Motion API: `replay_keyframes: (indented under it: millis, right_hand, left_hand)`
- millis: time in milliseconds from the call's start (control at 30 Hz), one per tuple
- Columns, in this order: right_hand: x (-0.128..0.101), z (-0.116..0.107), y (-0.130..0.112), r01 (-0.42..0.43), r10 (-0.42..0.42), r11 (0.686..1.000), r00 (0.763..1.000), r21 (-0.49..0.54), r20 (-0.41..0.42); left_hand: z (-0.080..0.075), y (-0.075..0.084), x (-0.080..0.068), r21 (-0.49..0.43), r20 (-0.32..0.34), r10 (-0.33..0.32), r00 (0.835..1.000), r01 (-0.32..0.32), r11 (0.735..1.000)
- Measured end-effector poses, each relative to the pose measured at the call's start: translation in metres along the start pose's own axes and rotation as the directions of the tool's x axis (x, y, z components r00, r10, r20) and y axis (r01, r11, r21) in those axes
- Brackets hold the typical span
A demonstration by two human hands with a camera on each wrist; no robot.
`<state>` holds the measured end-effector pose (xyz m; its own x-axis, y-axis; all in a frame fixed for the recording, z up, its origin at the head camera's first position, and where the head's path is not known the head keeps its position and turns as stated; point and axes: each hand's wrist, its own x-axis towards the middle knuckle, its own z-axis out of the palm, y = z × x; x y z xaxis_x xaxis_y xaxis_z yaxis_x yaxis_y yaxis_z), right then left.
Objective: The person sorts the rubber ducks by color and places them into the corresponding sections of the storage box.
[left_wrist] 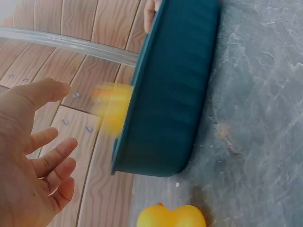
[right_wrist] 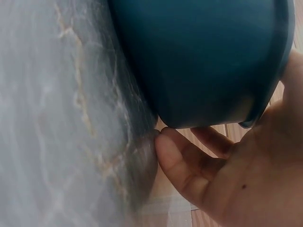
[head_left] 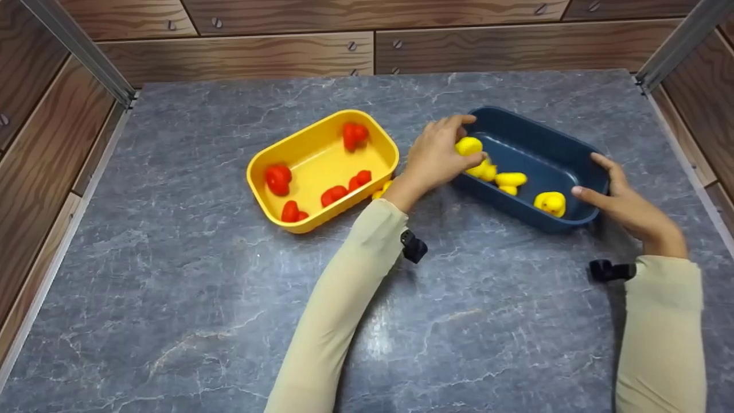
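Left hand [head_left: 437, 155] over the near end of the blue tub [head_left: 573, 150], fingers spread and loose, holding nothing; yellow duck [head_left: 468, 145] just off the fingertips, blurred in the left wrist view, probably just dropped. More ducks inside, beyond the fingers. Right hand [head_left: 622, 198] on the tub's far end, thumb and fingers round the rim, apparently steadying it. Behind the left wrist, yellow tub [head_left: 269, 155] with red ducks [head_left: 278, 178].
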<state>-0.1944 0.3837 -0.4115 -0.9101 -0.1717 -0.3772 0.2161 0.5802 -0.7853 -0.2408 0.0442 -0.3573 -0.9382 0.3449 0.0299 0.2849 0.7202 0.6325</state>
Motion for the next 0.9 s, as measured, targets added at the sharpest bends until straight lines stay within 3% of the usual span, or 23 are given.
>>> replay_keyframes:
  millis: [467, 767, 900]
  right_hand:
    - [0.002, 0.001, -0.003, -0.013, 0.012, 0.999, 1.0, 0.039, 0.015]
    - [0.004, 0.001, -0.003, -0.033, 0.033, 0.999, 0.999, 0.031, 0.017]
    - [0.004, 0.001, -0.002, -0.028, 0.027, 0.999, 0.999, 0.034, 0.017]
  left_hand:
    - [-0.025, -0.028, -0.026, -0.162, -0.037, 0.059, 0.998, -0.065, 0.985]
    - [-0.025, -0.044, -0.043, -0.211, -0.062, 0.087, 0.994, -0.098, 0.973]
    - [-0.021, -0.05, -0.047, -0.217, -0.033, 0.07, 0.997, -0.076, 0.973]
